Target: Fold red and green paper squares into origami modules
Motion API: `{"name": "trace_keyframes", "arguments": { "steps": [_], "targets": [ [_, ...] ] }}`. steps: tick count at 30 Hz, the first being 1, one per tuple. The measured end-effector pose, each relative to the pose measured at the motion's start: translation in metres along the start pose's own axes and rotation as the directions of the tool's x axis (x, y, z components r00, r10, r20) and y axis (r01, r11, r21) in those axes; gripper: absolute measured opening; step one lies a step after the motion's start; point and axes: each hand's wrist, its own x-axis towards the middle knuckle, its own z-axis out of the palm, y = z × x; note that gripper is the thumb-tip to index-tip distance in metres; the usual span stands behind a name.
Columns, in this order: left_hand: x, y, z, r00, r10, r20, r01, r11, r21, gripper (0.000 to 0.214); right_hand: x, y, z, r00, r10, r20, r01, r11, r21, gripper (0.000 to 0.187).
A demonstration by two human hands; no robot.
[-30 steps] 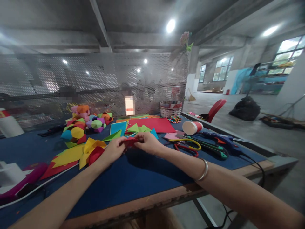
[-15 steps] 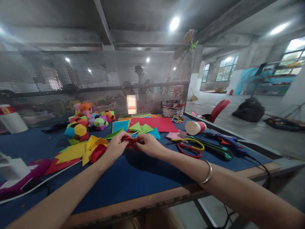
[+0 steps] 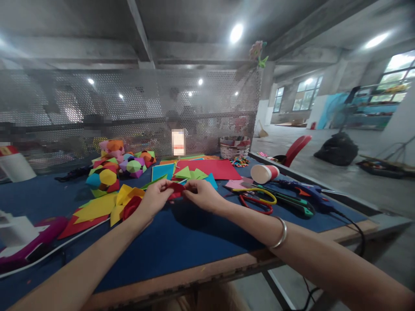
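Note:
Between my two hands is a small piece of red paper (image 3: 177, 190), held above the blue tabletop (image 3: 181, 246). My left hand (image 3: 158, 196) pinches its left side, fingers closed. At its right edge, my right hand (image 3: 202, 195) has thumb and fingertips pressed together on the paper. Just behind the hands lie green folded paper pieces (image 3: 191, 173) and a large red sheet (image 3: 214, 168). Yellow folded paper (image 3: 125, 201) and a red rolled piece (image 3: 131, 208) sit beside my left forearm. The fingers partly hide the held paper.
Scissors (image 3: 259, 198), a green cutter (image 3: 295, 203), a glue gun (image 3: 301, 192) and a tipped paper cup (image 3: 264, 173) lie to the right. Colourful paper balls (image 3: 108, 175) stand at the back left. A woven basket (image 3: 235, 147) stands before the perforated metal screen (image 3: 129, 99).
The red paper now shows a wider, flatter face between my hands. My left hand has shifted slightly left and down; both hands keep hold of it.

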Motion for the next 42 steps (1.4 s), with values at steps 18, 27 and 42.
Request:
{"name": "trace_keyframes", "arguments": {
  "steps": [18, 27, 42],
  "targets": [
    [0.003, 0.027, -0.029, 0.986, 0.168, 0.006, -0.159, 0.917, 0.365, 0.027, 0.009, 0.014, -0.008, 0.997, 0.044, -0.061, -0.040, 0.998, 0.056, 0.030],
    [0.010, 0.060, -0.076, 0.831, 0.397, -0.390, -0.308, 0.912, 0.272, 0.030, 0.002, -0.003, 0.016, 0.997, -0.060, 0.044, 0.061, 0.998, -0.017, 0.025],
    [0.005, 0.057, -0.067, 0.849, 0.400, -0.345, -0.288, 0.898, 0.332, 0.028, 0.038, -0.063, 0.081, 0.990, -0.002, 0.143, 0.058, 0.919, -0.390, 0.031]
  ]
}}
